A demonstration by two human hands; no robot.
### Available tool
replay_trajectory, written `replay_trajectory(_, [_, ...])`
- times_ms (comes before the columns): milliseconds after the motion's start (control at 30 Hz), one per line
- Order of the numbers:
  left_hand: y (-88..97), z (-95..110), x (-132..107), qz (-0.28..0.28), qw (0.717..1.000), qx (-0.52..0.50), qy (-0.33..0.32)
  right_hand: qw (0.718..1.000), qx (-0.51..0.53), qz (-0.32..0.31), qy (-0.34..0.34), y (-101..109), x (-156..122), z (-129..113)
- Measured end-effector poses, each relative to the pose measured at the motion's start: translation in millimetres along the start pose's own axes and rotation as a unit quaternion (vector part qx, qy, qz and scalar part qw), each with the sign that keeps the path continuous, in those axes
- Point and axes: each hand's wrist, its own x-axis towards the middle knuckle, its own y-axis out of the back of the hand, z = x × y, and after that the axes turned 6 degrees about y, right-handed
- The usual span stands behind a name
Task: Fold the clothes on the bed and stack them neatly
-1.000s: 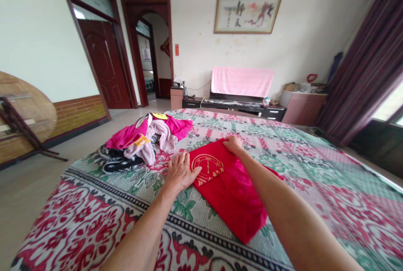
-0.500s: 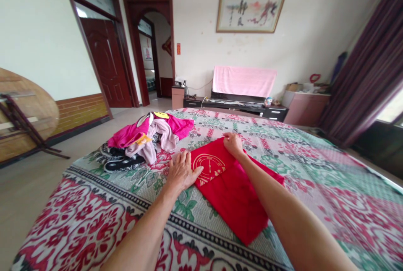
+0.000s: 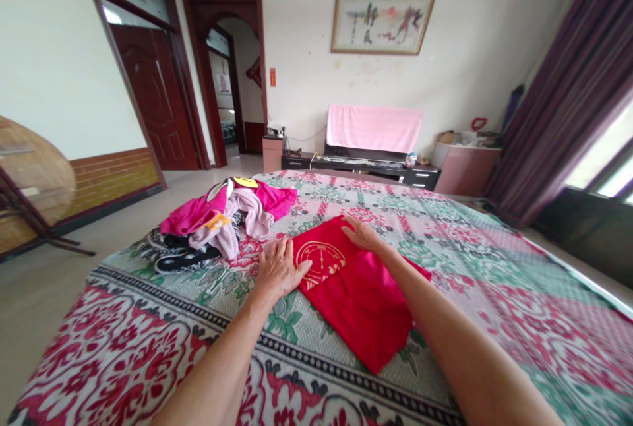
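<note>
A folded red garment [image 3: 361,301] with a gold round print lies flat on the floral bedspread [image 3: 475,268]. My left hand [image 3: 279,268] lies flat and open on the bedspread, its fingertips on the garment's left edge by the print. My right hand [image 3: 361,235] rests flat and open on the garment's far corner, fingers stretched out. Neither hand grips anything.
A heap of pink, mauve and black clothes [image 3: 222,218] lies to the left on the bed. A round wooden folding table [image 3: 30,182] leans at the left wall. Beyond the bed stand a low TV cabinet [image 3: 366,165] with a pink cloth and a pink chest [image 3: 462,162]; dark curtains [image 3: 558,96] hang right.
My right hand has flattened onto the garment's far corner, where its fingers were bunched before. The view has shifted slightly left. My left hand has stayed put.
</note>
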Motion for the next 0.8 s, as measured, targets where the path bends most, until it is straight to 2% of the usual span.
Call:
replay_trajectory(167, [-0.1,-0.2,0.0,-0.004,1.000,0.000,0.000,0.999,-0.010,-0.035,-0.008,1.8,-28.7,23.3])
replay_trajectory(333, [1.4,-0.7,-0.5,0.025,0.999,-0.020,-0.005,0.999,0.024,-0.018,-0.016,7.9,-38.5,24.8])
replay_trajectory(433, [2.4,-4.2,2.7,0.086,0.995,-0.060,0.001,0.995,0.004,0.026,-0.093,20.6,-43.7,22.6])
replay_trajectory(533, [3.1,-9.9,6.2,0.140,0.985,-0.070,0.072,0.984,-0.042,0.022,-0.170,31.9,-49.0,21.3])
replay_trajectory(633, [3.9,-14.2,6.7,0.144,0.981,-0.046,0.120,0.976,-0.060,-0.018,-0.206,36.2,-48.0,20.7])
replay_trajectory(800, [3.6,-14.6,4.8,0.129,0.982,-0.050,0.131,0.966,-0.071,-0.067,-0.239,35.7,-36.2,20.2])
